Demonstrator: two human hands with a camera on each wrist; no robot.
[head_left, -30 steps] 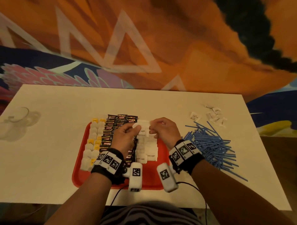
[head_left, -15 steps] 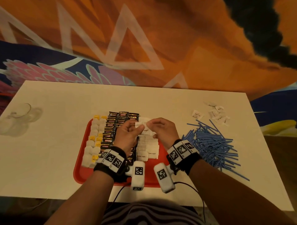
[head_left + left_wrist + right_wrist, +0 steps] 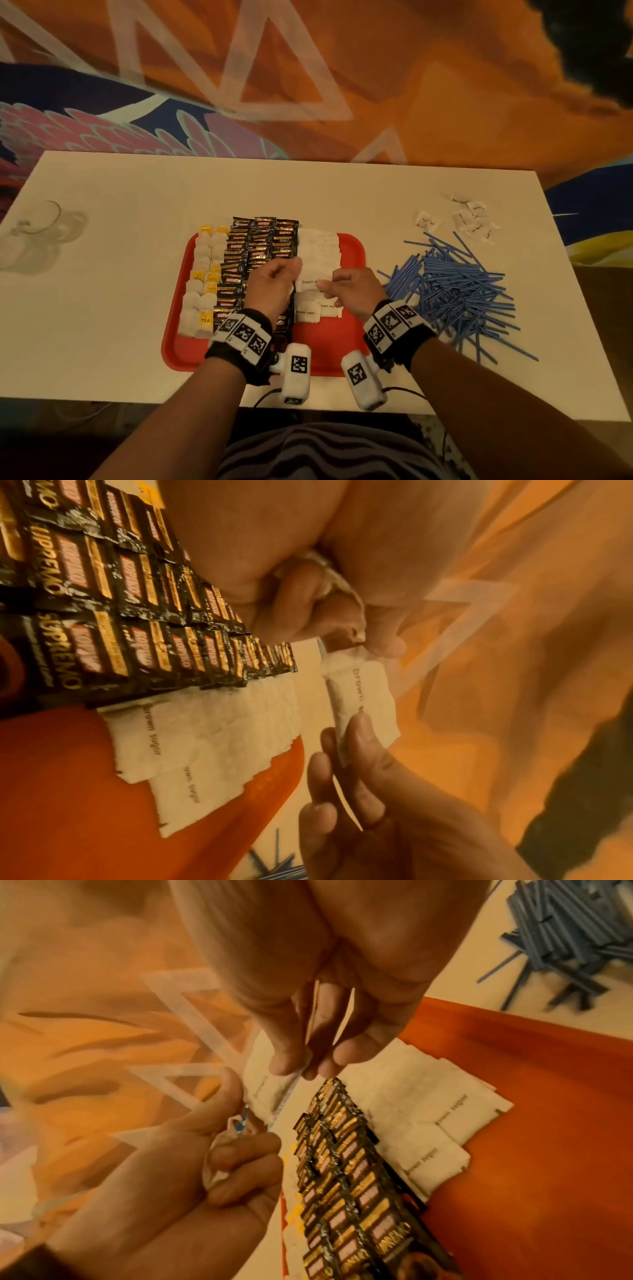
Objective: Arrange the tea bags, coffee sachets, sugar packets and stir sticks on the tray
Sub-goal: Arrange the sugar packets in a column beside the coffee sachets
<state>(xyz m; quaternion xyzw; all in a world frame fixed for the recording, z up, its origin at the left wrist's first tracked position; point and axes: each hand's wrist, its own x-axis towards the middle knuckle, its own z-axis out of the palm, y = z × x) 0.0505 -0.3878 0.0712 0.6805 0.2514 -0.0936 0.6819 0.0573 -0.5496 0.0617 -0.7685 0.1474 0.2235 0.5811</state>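
Head view: my left hand [image 3: 274, 287] and right hand [image 3: 352, 289] pinch one sugar packet [image 3: 313, 279] between them above the red tray [image 3: 346, 342]; stir sticks [image 3: 455, 287] lie heaped right of my right fingers.

Left wrist view: crumpled paper [image 3: 329, 569] shows under my curled left fingers.

Right wrist view: coffee sachets [image 3: 346, 1172] lie below my fingertips, beside laid sugar packets [image 3: 428, 1118].

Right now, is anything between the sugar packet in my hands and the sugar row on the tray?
Nothing visible. Both hands hold the sugar packet just above the sugar row, over the bare red tray.
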